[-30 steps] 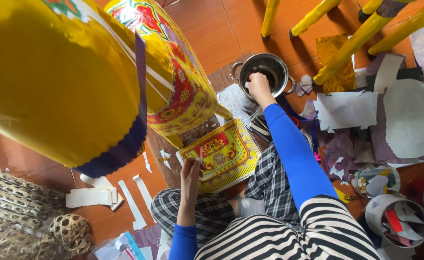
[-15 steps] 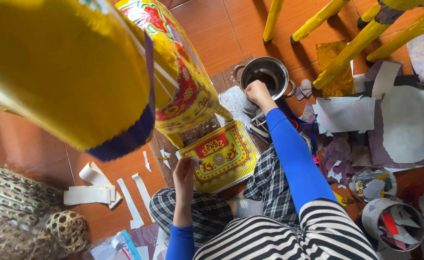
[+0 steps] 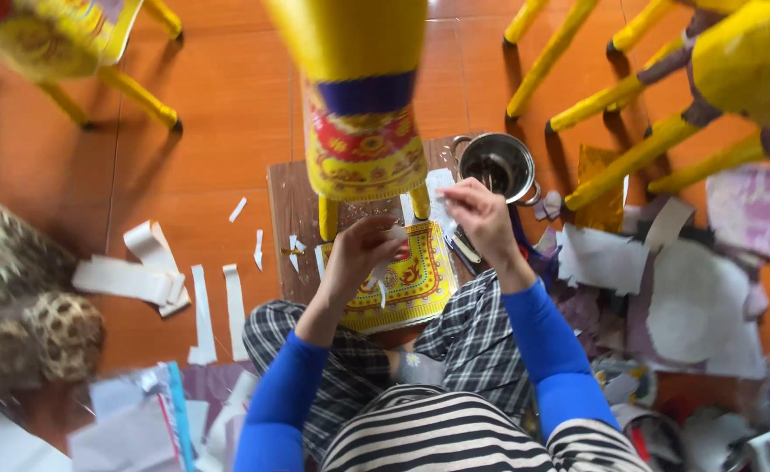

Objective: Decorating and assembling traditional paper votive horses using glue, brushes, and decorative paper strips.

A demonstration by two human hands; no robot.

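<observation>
Orange tile floor, wooden board (image 3: 293, 229) | left hand (image 3: 360, 252) pinching white paper strip (image 3: 395, 234) over yellow printed sheet (image 3: 407, 284) | right hand (image 3: 481, 218) closed, contents unclear, metal pot (image 3: 500, 164) at its 12 o'clock | step: sticking trim, likely | next: careful alignment

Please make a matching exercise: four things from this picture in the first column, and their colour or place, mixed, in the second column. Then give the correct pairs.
Things:
1. metal pot
2. printed paper panel
3. white paper strips
4. sleeves

Descriptions:
A. blue
B. on the floor, left of the person's knee
C. yellow with red pattern, under the left hand
D. beyond the right hand, on the wooden board

Pairs: 1-D, 2-C, 3-B, 4-A
</observation>
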